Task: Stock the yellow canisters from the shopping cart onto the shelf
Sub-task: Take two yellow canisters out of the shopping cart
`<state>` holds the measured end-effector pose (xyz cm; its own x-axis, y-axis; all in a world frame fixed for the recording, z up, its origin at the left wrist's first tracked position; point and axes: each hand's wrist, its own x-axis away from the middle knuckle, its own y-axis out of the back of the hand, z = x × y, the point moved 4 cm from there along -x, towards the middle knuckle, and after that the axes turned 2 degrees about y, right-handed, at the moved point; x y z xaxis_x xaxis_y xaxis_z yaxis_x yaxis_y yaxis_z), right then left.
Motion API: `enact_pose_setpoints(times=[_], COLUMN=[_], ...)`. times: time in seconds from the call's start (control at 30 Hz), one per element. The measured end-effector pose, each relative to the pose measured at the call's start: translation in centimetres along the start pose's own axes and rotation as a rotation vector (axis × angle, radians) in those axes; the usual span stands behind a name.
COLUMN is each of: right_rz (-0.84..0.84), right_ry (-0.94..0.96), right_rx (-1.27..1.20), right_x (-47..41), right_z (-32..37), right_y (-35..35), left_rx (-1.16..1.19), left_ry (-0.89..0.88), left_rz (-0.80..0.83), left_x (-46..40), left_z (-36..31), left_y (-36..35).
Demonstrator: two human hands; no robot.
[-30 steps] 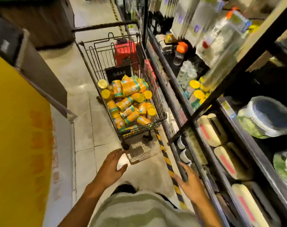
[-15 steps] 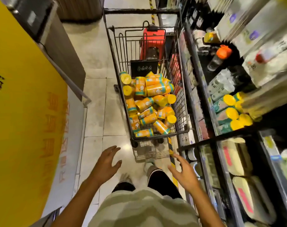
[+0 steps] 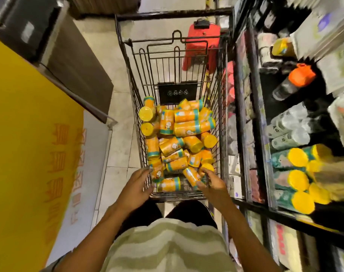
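Observation:
A wire shopping cart (image 3: 222,107) stands straight ahead, its basket heaped with several yellow canisters (image 3: 186,126) with teal bands, lying every way. My left hand (image 3: 135,185) reaches over the cart's near rim with fingers spread, its fingertips close to a canister (image 3: 157,172) at the near left and holding nothing. My right hand (image 3: 211,183) is inside the near right corner, fingers laid over a canister (image 3: 191,175) and not closed round it. On the dark shelf (image 3: 251,204) to the right, several yellow-lidded canisters (image 3: 297,158) stand together.
A red plastic stool (image 3: 200,48) sits on the floor beyond the cart. A large yellow sign panel (image 3: 29,134) lines the left side of the aisle. The shelf also holds an orange-capped bottle (image 3: 296,79) and white bottles (image 3: 291,126).
I have stepped up to the cart. Both hands moved forward from above the floor to the cart's near end, and the right one now touches a canister.

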<state>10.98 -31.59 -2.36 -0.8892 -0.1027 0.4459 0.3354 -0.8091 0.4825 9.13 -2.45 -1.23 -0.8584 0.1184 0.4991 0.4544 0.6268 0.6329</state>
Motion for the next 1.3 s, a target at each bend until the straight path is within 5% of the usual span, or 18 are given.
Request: enact_pose_setpoints(times=[0.13, 0.43, 0.57, 0.73, 0.97, 1.03, 1.13, 1.3], right_rz=[0.091, -0.092, -0.009, -0.101, 0.011, -0.033, -0.111, 0.000], right_ry=[-0.022, 0.125, 0.173, 0.248, 0.118, 0.008, -0.209, -0.462], right_rx=[0.059, 0.186, 0.316, 0.474, 0.478, 0.377, -0.094, -0.674], right_x=[-6.1, -20.9, -25.7, -27.5, -27.5, -26.3, -22.3, -14.9], right_z=[-0.9, 0.2, -0.9, -2.4, -2.0, -1.7, 0.1, 2.6], right_y=[1.3, 2.6, 0.3, -0.4, 1.0, 1.5, 1.6, -2.0], left_rx=[0.021, 0.045, 0.004, 0.004, 0.138, 0.200, 0.371, 0.687], left_ry=[0.056, 0.027, 0.027, 0.054, 0.054, 0.090, 0.187, 0.341], left_rz=[0.025, 0.083, 0.122, 0.136, 0.172, 0.167, 0.134, 0.119], left_x=[-4.6, -13.0, -15.5, -16.6, -15.8, -15.5, -14.7, -13.1], left_z=[-2.2, -2.5, -0.7, 0.3, -0.5, -0.8, -1.7, -4.3], left_y=[-0.9, -3.5, -3.7, -3.2, -2.5, -2.0, -0.8, 0.3])
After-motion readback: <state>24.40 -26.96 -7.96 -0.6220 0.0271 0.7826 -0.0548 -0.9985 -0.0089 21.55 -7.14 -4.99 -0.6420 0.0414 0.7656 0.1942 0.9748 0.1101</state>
